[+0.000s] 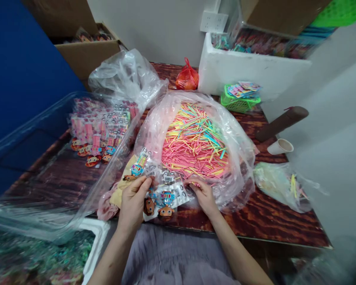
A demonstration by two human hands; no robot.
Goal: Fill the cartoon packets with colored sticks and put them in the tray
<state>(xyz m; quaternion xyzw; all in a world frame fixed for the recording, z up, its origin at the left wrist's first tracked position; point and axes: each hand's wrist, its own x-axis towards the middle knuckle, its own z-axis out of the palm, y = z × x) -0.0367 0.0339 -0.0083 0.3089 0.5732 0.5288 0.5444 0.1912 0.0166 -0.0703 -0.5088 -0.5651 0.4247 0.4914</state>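
Observation:
My left hand (133, 200) pinches the edge of a small clear printed pouch (157, 174) between thumb and fingers. Below it lie more flat pouches (167, 198) with a cartoon face and the word "Stick". A filled pouch (139, 164) with coloured sticks rests just beyond that hand. My right hand (204, 198) is closed around a small bunch of thin sticks (195, 184), whose pink and yellow ends show at the fingertips. Right in front is a big open plastic bag (240, 146) full of loose pink, yellow, green and blue sticks (195, 146).
On the left a clear plastic bin (106, 186) lies around many filled pouches (96, 130). A green basket (240, 103), a brown bottle (281, 123), a paper cup (280, 147) and a tied bag (280, 186) stand right. Behind sit a red bag (187, 77) and a foam box (240, 67).

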